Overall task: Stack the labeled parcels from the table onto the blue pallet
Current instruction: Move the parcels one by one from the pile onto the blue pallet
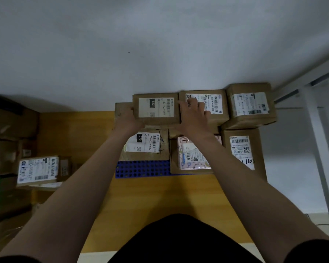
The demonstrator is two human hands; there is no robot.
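closest to me is the dark shirt point(179, 242) at the bottom, and two bare arms go out from it toward the boxes. the left hand point(128, 120) curls round the left edge of the box marked 122 point(156, 109) and holds it. the right hand point(194, 115) lies against the right side of that same box, with its fingers spread loose over the top of the next box point(215, 105). so the box is squeezed between the two hands. it is up on the second layer at the back, over the boxes below, near the wall point(122, 54).

the blue pallet point(141, 168) lies on the yellow wood point(160, 198). only its front left part shows bare. on it i can see the box marked 070 point(146, 146), a pink parcel point(194, 155) on a flat box, and a tall box point(243, 149) on the right with one more box point(251, 105) on top.

i think this step is setting the 122 box into its spot in the top row. it looks almost there, snug beside its neighbour. i cannot tell if it rests all the way down yet. next i would push it square, let go with both hands, and reach left for the pile of boxes point(38, 169) waiting there. the trick is to let go slowly so the top row does not slide.
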